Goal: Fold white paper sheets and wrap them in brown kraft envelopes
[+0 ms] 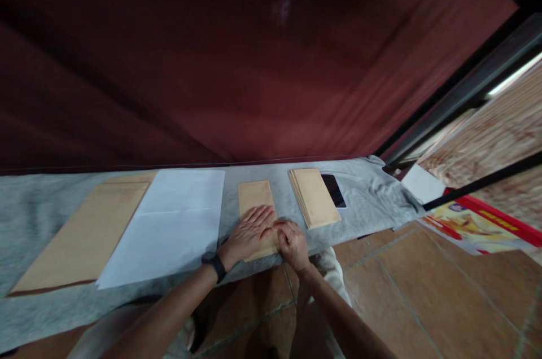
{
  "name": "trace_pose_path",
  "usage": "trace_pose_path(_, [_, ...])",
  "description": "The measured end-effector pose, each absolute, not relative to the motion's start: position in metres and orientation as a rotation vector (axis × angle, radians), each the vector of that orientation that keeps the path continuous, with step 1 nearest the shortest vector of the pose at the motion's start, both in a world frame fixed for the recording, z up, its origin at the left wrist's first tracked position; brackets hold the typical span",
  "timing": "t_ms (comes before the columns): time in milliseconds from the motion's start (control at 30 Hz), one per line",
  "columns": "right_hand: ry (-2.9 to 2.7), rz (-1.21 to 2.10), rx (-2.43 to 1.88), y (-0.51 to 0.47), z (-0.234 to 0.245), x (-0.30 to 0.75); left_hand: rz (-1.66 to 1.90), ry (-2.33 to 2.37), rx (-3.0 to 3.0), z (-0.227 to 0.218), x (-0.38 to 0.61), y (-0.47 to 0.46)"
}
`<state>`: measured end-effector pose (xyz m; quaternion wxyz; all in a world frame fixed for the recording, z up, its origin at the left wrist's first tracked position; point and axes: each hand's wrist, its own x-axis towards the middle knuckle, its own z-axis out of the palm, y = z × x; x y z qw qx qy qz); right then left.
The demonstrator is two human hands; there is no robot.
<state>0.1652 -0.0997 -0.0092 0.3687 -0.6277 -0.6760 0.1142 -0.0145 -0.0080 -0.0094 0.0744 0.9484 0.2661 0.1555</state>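
Note:
A small brown envelope (pixel 254 196) lies on the grey cloth (pixel 46 201) in the middle of the view. My left hand (pixel 249 233), with a black band at the wrist, lies flat on the envelope's near half, fingers stretched out. My right hand (pixel 291 241) is curled at the envelope's near right edge, fingertips pinched against that edge. What they pinch, other than the edge itself, does not show.
A stack of brown envelopes (pixel 314 197) lies to the right, with a dark phone (pixel 333 189) beside it. To the left lie white sheets (pixel 173 223) and a large brown envelope (pixel 84 235). Behind hangs a dark red curtain (pixel 237 65); tiled floor (pixel 423 291) lies below.

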Motion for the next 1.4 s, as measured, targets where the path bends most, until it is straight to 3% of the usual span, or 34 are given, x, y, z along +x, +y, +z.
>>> trace_pose_path(200, [-1.734, 0.414, -1.601, -0.084, -0.005, 0.175, 0.478, 0.69, 2.812, -0.002, -0.029, -0.036])
trace_pose_path(367, [-2.171, 0.476, -1.464, -0.041, 0.011, 0.169, 0.428, 0.567, 2.766, 0.006, -0.032, -0.058])
trace_pose_path(567, [-2.563, 0.279, -1.451, 0.011, 0.01, 0.136, 0.392, 0.51, 2.716, 0.009, -0.031, -0.064])
trace_pose_path(867, [-2.351, 0.111, -1.744, 0.061, 0.003, 0.121, 0.326, 0.368, 2.715, 0.017, -0.032, -0.068])
trace_pose_path(1200, [-2.396, 0.183, -1.642, -0.008, -0.001, 0.139, 0.289, 0.37, 2.666, 0.015, -0.029, -0.066])
trace_pose_path(1400, [-2.345, 0.361, -1.62, -0.058, 0.008, 0.155, 0.218, 0.272, 2.446, 0.046, -0.036, -0.063])
